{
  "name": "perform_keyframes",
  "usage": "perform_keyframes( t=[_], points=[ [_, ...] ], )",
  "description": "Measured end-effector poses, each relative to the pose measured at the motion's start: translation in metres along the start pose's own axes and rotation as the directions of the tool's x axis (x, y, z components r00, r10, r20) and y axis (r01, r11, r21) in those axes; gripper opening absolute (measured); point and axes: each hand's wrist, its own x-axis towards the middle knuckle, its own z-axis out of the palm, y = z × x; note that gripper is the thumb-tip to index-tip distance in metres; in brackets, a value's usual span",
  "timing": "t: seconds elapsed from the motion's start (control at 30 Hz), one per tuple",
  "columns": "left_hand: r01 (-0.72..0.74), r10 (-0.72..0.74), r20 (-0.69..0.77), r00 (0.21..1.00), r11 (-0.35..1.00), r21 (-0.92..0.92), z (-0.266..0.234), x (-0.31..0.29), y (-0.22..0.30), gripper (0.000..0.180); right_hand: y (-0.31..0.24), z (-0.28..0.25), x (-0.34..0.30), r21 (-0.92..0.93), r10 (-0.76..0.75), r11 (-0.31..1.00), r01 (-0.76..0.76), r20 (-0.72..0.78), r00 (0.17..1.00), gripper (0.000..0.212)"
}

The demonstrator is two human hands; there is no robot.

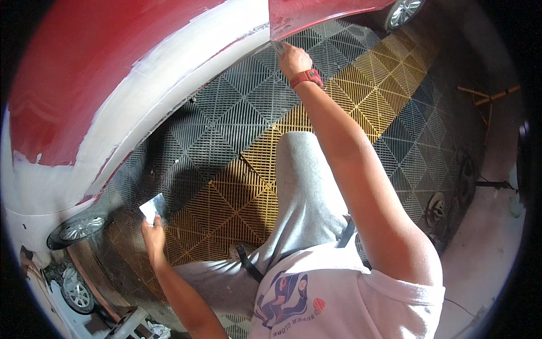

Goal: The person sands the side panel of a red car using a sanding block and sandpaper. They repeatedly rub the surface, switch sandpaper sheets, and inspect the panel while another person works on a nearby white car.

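Note:
A red car body point(62, 73) curves across the upper left, with a broad band of whitish filler point(141, 85) along its lower side. My right arm stretches far forward, and my right hand point(294, 60) is closed on a small grey spreader point(278, 47). The spreader is at the panel's lower edge, by the seam where filler meets bare red paint; whether it touches cannot be made out. Low on the left, my left hand point(152, 233) pinches a thin flat metal plate point(152, 207), held out above the floor with a pale patch on its face.
Slatted grey and yellow floor tiles point(361, 101) lie beneath me. Car wheels stand at the left point(82, 228) and top right point(403, 12). A loose wheel point(78, 291) lies lower left. Round metal parts point(436, 208) and an orange stand point(488, 96) are at the right.

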Motion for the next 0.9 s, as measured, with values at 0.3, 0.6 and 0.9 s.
perform_keyframes(
  t=[0.3,0.6,0.9],
  points=[
    [-0.003,0.002,-0.034,0.999,0.999,-0.042,0.002,-0.001,-0.003,0.034,-0.012,-0.025,-0.004,-0.038,-0.272,0.962,0.27,-0.2,0.941,0.03],
    [-0.051,0.05,-0.02,0.999,0.998,-0.038,0.006,0.006,0.006,0.032,-0.027,-0.07,-0.005,0.016,-0.365,0.913,0.407,-0.412,0.835,0.029],
    [-0.063,0.063,-0.002,0.998,0.997,-0.034,0.004,0.006,0.023,0.031,-0.056,-0.127,0.009,0.113,-0.365,0.86,0.497,-0.546,0.755,0.03]
  ],
)
